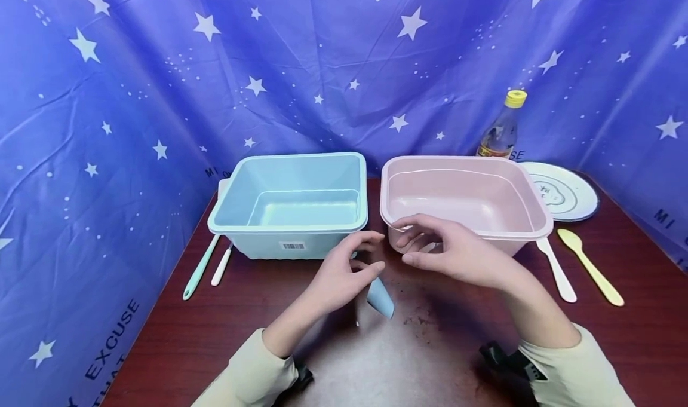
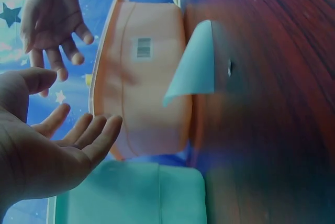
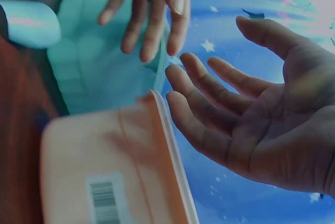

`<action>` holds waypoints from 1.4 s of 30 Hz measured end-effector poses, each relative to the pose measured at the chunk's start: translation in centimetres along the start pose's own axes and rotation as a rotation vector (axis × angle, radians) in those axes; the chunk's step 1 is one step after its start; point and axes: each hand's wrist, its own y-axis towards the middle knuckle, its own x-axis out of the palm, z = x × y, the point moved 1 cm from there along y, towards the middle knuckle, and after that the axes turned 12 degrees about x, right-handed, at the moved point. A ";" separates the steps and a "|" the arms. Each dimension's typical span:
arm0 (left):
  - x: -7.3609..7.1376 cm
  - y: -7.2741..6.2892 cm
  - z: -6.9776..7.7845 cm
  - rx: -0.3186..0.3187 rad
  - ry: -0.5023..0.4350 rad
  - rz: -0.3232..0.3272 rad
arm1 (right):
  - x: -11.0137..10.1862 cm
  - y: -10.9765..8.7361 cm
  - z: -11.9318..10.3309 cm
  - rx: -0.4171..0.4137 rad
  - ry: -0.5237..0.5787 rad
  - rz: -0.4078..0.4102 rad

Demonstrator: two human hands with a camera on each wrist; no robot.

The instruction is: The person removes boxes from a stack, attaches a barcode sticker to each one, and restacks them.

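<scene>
Both hands are bare, with bent, relaxed fingers and nothing between them. My left hand [image 1: 346, 272] hovers before the blue bin [image 1: 295, 242], near its right front corner. Opposite it, my right hand [image 1: 457, 251] is in front of the pink bin [image 1: 398, 239], overlapping its front rim in the head view. Under and between the hands is a small light blue curved piece [image 1: 381, 299], also visible in the left wrist view as a tapered sheet-like shape [image 2: 196, 67]. Its exact kind is unclear. No finger visibly touches it.
Left of the blue bin lie a green-handled utensil [image 1: 200, 269] and a white handle [image 1: 221, 268]. At right are a white handle [image 1: 559, 272], a yellow spoon [image 1: 591, 269] and a plate [image 1: 580, 195]. A yellow-capped bottle [image 1: 500, 132] stands behind the pink bin.
</scene>
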 end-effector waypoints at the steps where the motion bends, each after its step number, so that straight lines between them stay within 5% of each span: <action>1: 0.2 0.2 0.1 -0.004 0.007 -0.006 | -0.4 -0.1 0.0 0.002 -0.003 0.014; 13: 2.2 1.7 -0.1 0.007 0.053 0.003 | -5.8 -2.2 0.7 -0.026 -0.090 0.262; 20: 3.2 2.6 -0.5 -0.050 0.028 0.036 | -9.0 -3.8 1.8 0.162 -0.160 0.438; 26: 3.7 3.4 -1.0 -0.084 0.086 0.064 | -11.2 -4.4 3.7 0.241 -0.147 0.524; 30: 3.9 3.9 -1.8 -0.083 0.092 0.076 | -12.4 -4.6 5.1 0.280 -0.088 0.492; 37: 4.2 4.9 -3.0 0.021 -0.084 0.084 | -14.3 -5.5 8.8 0.364 -0.008 0.364; 42: 4.6 5.4 -3.4 -0.027 -0.119 0.097 | -14.8 -5.9 11.4 0.372 -0.001 0.225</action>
